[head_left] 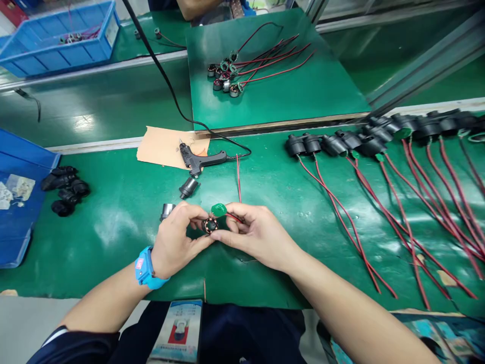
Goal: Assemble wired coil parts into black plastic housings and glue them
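Between both hands is a small motor stator [210, 225] with copper windings, joined to a round green circuit board [219, 210]. My left hand [182, 230] pinches the stator from the left side. On the other side, my right hand [255, 232] grips it with thumb and fingers, close to the board and its red wires [238, 182]. A black cylindrical housing [167, 211] stands partly hidden behind my left hand. Another black housing [188, 187] lies farther off, just below a black glue gun [202, 158] on a piece of cardboard [159, 146].
Black housings with red wires [333, 145] line the right side. More stators [227, 76] lie on a raised green board [265, 108]. Black parts [66, 189] sit beside a blue bin [18, 222] at left. The glue gun's black cable [159, 65] crosses the bench; a co-worker's arm [197, 7] shows behind.
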Demonstrator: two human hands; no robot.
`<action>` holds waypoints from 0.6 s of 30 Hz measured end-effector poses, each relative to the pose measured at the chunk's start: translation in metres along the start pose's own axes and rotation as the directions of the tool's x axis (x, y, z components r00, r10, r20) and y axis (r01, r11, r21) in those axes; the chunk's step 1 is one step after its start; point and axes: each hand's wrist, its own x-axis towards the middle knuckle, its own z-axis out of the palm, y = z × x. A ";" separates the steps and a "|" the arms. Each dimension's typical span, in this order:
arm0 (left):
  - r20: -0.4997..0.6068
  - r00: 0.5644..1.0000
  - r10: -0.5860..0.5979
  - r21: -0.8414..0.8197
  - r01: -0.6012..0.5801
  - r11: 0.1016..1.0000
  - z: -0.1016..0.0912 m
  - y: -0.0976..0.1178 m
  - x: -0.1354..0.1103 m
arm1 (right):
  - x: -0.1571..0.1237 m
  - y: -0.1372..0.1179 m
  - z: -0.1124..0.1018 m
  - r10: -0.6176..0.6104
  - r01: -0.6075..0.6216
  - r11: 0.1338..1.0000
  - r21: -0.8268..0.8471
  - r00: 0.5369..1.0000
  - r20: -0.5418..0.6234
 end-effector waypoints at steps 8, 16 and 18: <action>0.283 0.953 -0.104 -0.285 0.187 0.940 -0.019 -0.003 0.012 | 0.000 0.004 -0.008 -0.042 0.042 0.999 -0.009 0.998 -0.041; 0.595 0.744 -0.305 -0.572 0.658 0.490 -0.023 -0.009 0.010 | 0.000 0.014 -0.002 -0.466 0.451 0.864 -0.221 0.885 -0.014; 0.542 0.791 -0.284 -0.543 0.588 0.600 -0.023 -0.009 0.010 | -0.001 0.017 -0.003 -0.521 0.506 0.824 -0.256 0.853 0.011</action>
